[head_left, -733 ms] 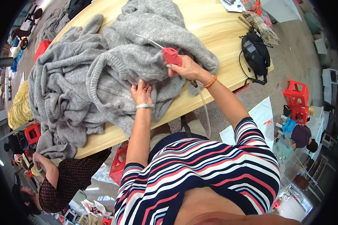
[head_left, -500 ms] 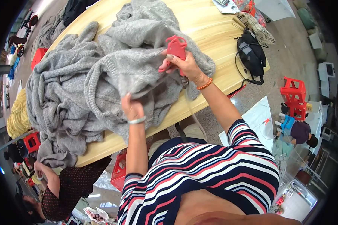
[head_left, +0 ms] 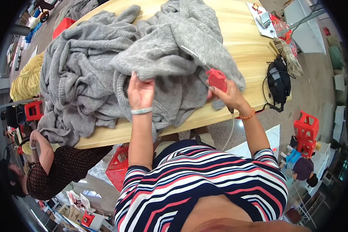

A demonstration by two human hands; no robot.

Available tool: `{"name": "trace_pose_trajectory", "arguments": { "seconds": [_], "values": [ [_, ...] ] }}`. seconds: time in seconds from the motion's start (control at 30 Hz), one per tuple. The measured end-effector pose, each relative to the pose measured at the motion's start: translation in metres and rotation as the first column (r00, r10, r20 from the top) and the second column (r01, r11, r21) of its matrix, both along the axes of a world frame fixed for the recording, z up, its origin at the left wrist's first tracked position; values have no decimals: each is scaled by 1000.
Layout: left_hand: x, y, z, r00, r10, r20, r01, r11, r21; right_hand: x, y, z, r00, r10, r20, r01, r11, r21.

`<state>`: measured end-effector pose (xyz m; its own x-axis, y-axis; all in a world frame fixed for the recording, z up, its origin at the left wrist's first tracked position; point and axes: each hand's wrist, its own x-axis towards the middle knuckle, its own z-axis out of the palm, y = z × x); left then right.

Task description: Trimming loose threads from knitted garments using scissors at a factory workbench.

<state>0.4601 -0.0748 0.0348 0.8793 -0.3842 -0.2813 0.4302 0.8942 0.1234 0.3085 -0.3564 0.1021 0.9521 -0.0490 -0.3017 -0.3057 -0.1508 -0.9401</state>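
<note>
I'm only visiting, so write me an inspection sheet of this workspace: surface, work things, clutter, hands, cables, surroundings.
Surface: light wood-grain table, largely covered on its left side.
Work things: grey knitted fabric heaped in folds; red handheld tool with a thin metal nozzle.
Clutter: black bag and checked cloth at the table's right edge.
Hands: left hand palm up, touching a raised fold, grip unclear; right hand closed around the tool.
Cables: pale hose hanging below the tool.
Surroundings: another person at lower left; yellow fabric at far left; red stools at right.
</note>
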Motion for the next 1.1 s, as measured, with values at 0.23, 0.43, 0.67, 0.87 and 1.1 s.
{"name": "trace_pose_trajectory", "arguments": {
  "seconds": [0.23, 0.43, 0.67, 0.87, 1.1],
  "values": [
    [1, -36, 19, 970, 86, 227, -208, 778, 592, -30, -1, 24, 987, -18, -160, -61, 876, -478],
    [13, -33, 29, 910, 120, 396, -369, 668, 647, -66, -22, 46, 993, -119, 23, 119, 919, -375],
    [6, -45, 14, 851, -52, 522, -386, 612, 690, -37, 34, 75, 978, 208, 5, -175, 835, -521],
    [5, -43, 10, 895, -81, 438, -256, 711, 654, -22, 52, 67, 967, 249, -49, -216, 705, -675],
    [31, -15, -22, 914, -79, 399, -215, 738, 640, -34, 57, 58, 975, 206, -83, -206, 698, -686]
  ]
}}
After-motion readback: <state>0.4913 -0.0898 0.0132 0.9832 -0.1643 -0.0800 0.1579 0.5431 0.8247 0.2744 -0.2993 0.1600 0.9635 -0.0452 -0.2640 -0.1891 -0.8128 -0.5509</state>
